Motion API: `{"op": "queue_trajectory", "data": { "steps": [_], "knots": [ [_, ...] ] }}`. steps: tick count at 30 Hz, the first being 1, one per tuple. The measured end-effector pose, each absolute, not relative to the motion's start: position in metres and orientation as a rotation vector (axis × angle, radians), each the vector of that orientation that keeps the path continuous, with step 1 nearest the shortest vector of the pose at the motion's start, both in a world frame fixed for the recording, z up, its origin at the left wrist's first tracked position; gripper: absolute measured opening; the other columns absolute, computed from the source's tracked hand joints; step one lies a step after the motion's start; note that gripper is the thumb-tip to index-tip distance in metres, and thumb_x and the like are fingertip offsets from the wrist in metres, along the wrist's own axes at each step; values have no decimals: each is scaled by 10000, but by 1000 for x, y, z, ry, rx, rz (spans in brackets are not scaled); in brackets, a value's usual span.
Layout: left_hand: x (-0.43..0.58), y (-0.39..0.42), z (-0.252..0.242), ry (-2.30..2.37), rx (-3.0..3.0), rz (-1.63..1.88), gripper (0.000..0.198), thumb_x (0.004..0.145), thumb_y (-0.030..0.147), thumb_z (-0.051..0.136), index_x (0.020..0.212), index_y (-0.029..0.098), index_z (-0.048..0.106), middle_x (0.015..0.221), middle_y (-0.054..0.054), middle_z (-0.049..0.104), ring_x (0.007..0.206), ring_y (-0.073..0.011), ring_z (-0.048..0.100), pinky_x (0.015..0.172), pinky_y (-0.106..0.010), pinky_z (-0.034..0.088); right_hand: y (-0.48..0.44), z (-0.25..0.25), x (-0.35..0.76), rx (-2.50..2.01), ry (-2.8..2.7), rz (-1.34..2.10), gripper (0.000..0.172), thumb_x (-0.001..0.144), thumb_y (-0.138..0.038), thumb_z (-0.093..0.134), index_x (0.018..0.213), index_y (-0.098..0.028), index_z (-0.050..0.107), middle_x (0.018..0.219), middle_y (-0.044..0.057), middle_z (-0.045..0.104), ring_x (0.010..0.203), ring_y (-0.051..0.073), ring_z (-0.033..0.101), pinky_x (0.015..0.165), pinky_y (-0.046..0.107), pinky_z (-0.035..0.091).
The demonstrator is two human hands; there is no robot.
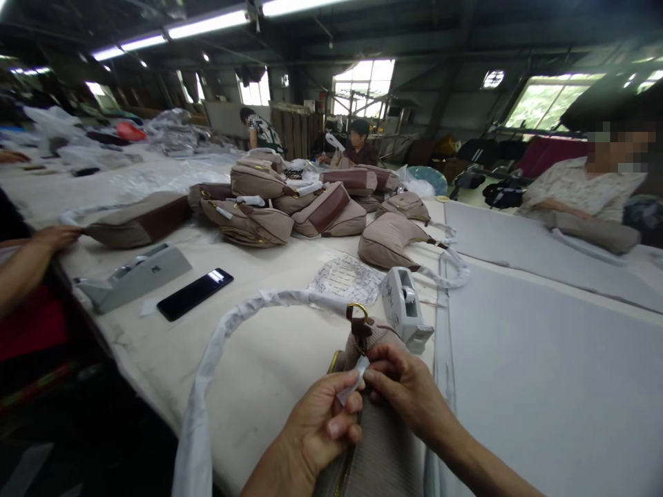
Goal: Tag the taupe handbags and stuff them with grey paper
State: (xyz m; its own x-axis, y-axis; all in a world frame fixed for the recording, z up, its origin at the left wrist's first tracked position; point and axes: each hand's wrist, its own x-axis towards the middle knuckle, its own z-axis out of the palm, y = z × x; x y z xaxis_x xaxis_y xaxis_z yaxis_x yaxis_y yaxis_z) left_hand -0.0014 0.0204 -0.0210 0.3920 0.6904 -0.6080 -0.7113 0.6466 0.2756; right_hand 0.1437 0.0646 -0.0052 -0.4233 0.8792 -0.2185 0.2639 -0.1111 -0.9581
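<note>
Head view: your left hand (318,428) and right hand (404,383) are close together, both pinching a small white wrap (350,388) at the top of the brown bag (386,442) right before you. Just past it stands a tape holder (398,300). A black phone (195,294) lies to the left. Farther off, more bags (253,224) sit piled up.

A taupe ribbed bag (389,438) with a brass zip (334,361) lies under the left hand (317,424) and right hand (409,385), its white-wrapped strap (208,359) arching leftward of both; their fingertips pinch a white slip (346,395).
</note>
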Motion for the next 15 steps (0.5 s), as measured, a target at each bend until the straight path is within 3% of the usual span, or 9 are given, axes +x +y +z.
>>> {"op": "queue_trajectory", "data": {
  "steps": [7, 10, 15],
  "knots": [
    [-2, 22, -28, 538, -54, 841, 382, 924, 257, 286, 668, 119, 534, 371, 71, 399, 205, -26, 231, 377, -198, 419, 67, -19, 148, -1218, -1765, 1464, 218, 803, -381, 574, 867, -215, 449, 680, -14, 599, 422, 96, 499, 411, 215, 424],
    [-1, 24, -31, 428, -33, 817, 411, 927, 268, 260, 665, 127, 544, 366, 72, 386, 207, -32, 211, 397, -216, 448, 73, -28, 158, -1091, -2143, 961, 200, 875, -306, 491, 1048, -209, 514, 698, 5, 619, 443, 102, 527, 446, 224, 435],
    [-1, 25, -30, 347, -16, 797, 518, 938, 279, 170, 628, 133, 559, 336, 65, 380, 198, -38, 113, 406, -242, 487, 93, -22, 167, -363, -2524, -12, 333, 914, -137, 398, 1241, -145, 458, 604, -5, 562, 503, 120, 526, 462, 241, 369]
  ]
}}
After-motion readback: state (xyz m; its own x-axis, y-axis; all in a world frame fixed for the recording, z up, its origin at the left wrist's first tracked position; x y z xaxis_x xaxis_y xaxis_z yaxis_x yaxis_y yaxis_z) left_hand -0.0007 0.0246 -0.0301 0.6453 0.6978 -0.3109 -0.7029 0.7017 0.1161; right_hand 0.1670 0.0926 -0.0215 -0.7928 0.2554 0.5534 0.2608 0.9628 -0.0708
